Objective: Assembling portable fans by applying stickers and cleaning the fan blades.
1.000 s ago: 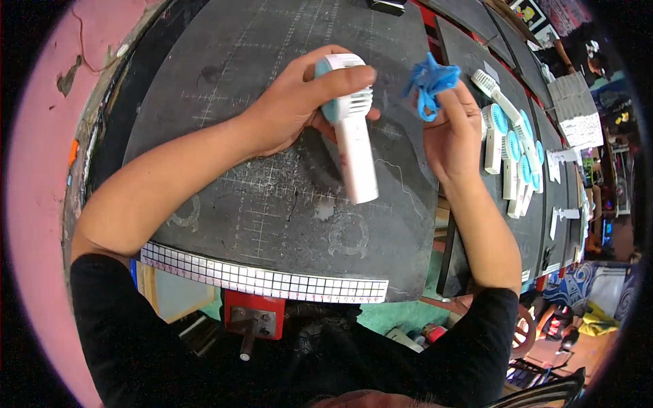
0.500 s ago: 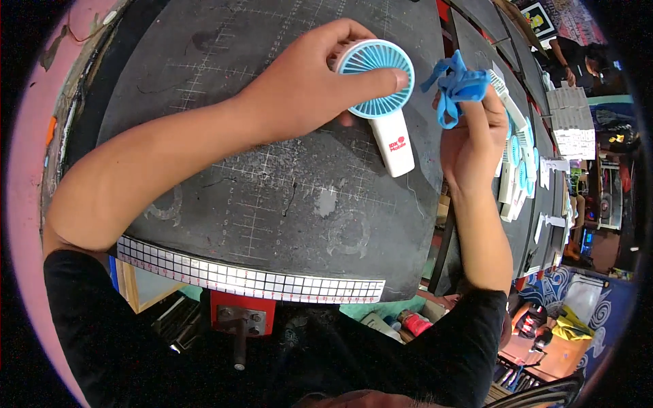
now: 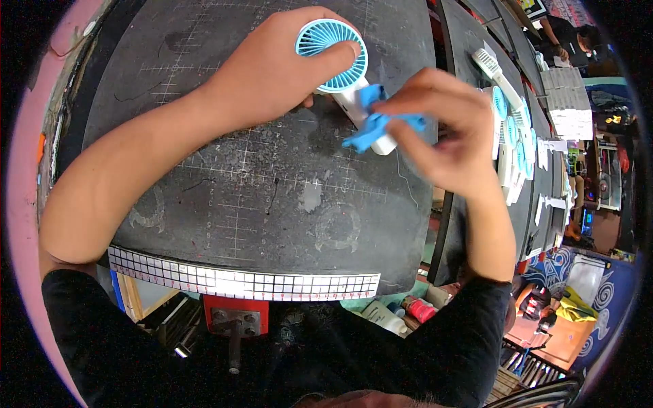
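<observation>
My left hand (image 3: 292, 64) is wrapped round the round head of a small white handheld fan (image 3: 339, 47), its thumb lying over the light-blue grille. The fan's white handle points down to the right above the dark board. My right hand (image 3: 445, 122), somewhat smeared by motion, pinches a crumpled blue cloth (image 3: 377, 126) between thumb and fingers. The cloth lies against the handle and covers its middle, so the marking there is hidden. Only the handle's end shows below the cloth.
The worn dark board (image 3: 272, 177) carries printed grid lines, with a white gridded ruler strip (image 3: 238, 280) along its near edge. Several more white-and-blue handheld fans (image 3: 510, 129) lie in a pile at right. A person (image 3: 568, 44) stands at the far right. Bottles (image 3: 384, 316) sit below the board.
My right hand has moved left and brought the blue cloth from beside the fan onto its handle. My left hand has shifted slightly left with the fan, which is more tilted.
</observation>
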`<state>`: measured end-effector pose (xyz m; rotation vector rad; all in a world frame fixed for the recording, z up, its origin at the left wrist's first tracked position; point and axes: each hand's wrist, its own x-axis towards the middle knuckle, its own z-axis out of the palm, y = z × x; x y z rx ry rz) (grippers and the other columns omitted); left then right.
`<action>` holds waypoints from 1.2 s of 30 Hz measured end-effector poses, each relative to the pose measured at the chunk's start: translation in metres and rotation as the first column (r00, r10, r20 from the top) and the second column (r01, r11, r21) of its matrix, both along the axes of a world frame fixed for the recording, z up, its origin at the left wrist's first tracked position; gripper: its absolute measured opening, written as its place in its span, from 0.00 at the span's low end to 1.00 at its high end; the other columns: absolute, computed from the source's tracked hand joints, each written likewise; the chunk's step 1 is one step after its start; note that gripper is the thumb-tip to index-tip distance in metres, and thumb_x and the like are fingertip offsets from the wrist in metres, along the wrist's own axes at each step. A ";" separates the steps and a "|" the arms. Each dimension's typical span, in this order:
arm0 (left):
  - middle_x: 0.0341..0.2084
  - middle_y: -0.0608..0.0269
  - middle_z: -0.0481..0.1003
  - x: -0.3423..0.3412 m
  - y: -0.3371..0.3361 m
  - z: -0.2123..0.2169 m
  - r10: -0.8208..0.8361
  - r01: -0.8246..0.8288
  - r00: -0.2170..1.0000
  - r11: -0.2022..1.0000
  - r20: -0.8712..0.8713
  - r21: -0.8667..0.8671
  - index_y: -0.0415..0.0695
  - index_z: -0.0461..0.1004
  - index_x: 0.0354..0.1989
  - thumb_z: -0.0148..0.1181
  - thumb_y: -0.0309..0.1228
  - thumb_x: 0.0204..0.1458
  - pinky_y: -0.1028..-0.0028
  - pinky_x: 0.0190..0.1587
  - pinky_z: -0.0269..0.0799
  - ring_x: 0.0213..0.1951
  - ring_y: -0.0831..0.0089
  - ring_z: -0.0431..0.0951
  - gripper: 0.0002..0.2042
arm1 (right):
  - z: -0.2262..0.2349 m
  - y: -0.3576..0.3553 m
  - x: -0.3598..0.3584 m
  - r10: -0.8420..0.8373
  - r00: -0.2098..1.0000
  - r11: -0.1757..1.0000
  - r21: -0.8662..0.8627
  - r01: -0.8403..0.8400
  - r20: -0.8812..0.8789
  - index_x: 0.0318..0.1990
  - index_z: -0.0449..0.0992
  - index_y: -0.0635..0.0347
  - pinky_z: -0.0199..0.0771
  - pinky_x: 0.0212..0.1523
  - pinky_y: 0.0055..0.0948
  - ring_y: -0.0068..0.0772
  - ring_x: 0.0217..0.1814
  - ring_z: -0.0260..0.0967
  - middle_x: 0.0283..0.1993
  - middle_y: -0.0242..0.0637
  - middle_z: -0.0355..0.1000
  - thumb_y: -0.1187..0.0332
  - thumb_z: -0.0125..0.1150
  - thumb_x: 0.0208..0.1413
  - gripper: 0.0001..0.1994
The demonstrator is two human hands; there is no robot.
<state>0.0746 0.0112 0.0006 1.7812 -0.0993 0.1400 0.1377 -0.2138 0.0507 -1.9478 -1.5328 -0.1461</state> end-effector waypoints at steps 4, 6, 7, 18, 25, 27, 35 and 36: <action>0.35 0.69 0.79 0.001 -0.003 0.002 0.028 -0.028 1.000 1.000 -0.007 0.005 0.45 0.76 0.50 0.59 0.40 0.63 0.80 0.23 0.71 0.32 0.84 0.77 0.14 | -0.002 -0.004 0.003 -0.036 0.972 0.999 0.014 0.040 -0.230 0.33 0.84 0.61 0.67 0.31 0.26 0.33 0.30 0.73 0.29 0.38 0.72 0.82 0.66 0.44 0.08; 0.35 0.68 0.79 0.001 0.000 -0.001 0.020 -0.020 1.000 0.999 -0.003 0.026 0.44 0.76 0.51 0.59 0.40 0.63 0.80 0.23 0.71 0.32 0.84 0.77 0.15 | -0.002 -0.003 0.002 0.030 0.994 0.997 -0.066 -0.037 -0.105 0.34 0.84 0.62 0.68 0.31 0.26 0.33 0.30 0.72 0.30 0.38 0.72 0.81 0.66 0.44 0.08; 0.35 0.68 0.79 0.002 0.001 -0.001 0.008 -0.009 1.000 0.999 0.005 0.038 0.44 0.76 0.51 0.59 0.40 0.62 0.80 0.23 0.71 0.32 0.84 0.77 0.15 | -0.001 -0.003 0.002 0.025 0.995 0.998 -0.060 -0.031 -0.102 0.34 0.84 0.62 0.68 0.31 0.26 0.33 0.30 0.72 0.30 0.38 0.72 0.81 0.66 0.44 0.08; 0.32 0.68 0.79 0.002 0.003 0.000 -0.009 0.009 0.999 1.000 -0.034 0.009 0.43 0.76 0.50 0.58 0.38 0.63 0.80 0.22 0.70 0.30 0.84 0.77 0.14 | -0.002 -0.008 0.016 0.105 0.986 0.989 -0.090 -0.117 -0.133 0.37 0.85 0.63 0.66 0.33 0.24 0.23 0.32 0.69 0.31 0.33 0.73 0.79 0.69 0.47 0.08; 0.33 0.68 0.79 0.002 -0.002 0.007 -0.004 0.004 0.999 1.000 -0.054 -0.004 0.44 0.76 0.50 0.58 0.38 0.63 0.80 0.23 0.71 0.30 0.84 0.77 0.13 | 0.000 -0.012 0.014 0.044 0.975 0.992 -0.108 -0.068 -0.218 0.37 0.85 0.60 0.65 0.30 0.24 0.23 0.30 0.69 0.30 0.32 0.72 0.78 0.68 0.48 0.08; 0.33 0.68 0.79 0.002 0.000 0.004 -0.013 0.013 0.998 1.000 -0.056 -0.001 0.44 0.76 0.50 0.58 0.38 0.63 0.80 0.23 0.71 0.30 0.84 0.77 0.13 | 0.001 -0.011 0.014 0.069 0.985 0.992 -0.093 -0.085 -0.158 0.36 0.85 0.59 0.65 0.28 0.25 0.25 0.30 0.70 0.29 0.34 0.71 0.78 0.68 0.48 0.08; 0.33 0.68 0.79 0.000 -0.002 0.007 0.010 -0.009 0.999 1.000 -0.051 0.008 0.45 0.75 0.50 0.58 0.39 0.63 0.80 0.23 0.72 0.31 0.84 0.77 0.13 | -0.012 -0.005 0.009 0.142 0.990 0.989 0.054 -0.141 -0.016 0.39 0.85 0.61 0.70 0.32 0.28 0.28 0.33 0.74 0.33 0.37 0.75 0.77 0.70 0.48 0.09; 0.33 0.68 0.79 -0.001 0.000 0.006 0.012 -0.012 0.998 1.000 -0.056 0.004 0.45 0.75 0.50 0.58 0.39 0.63 0.80 0.23 0.72 0.31 0.84 0.77 0.13 | -0.012 -0.006 0.010 0.117 0.993 0.992 0.045 -0.117 0.012 0.39 0.85 0.62 0.72 0.33 0.27 0.27 0.34 0.74 0.35 0.37 0.76 0.77 0.70 0.49 0.09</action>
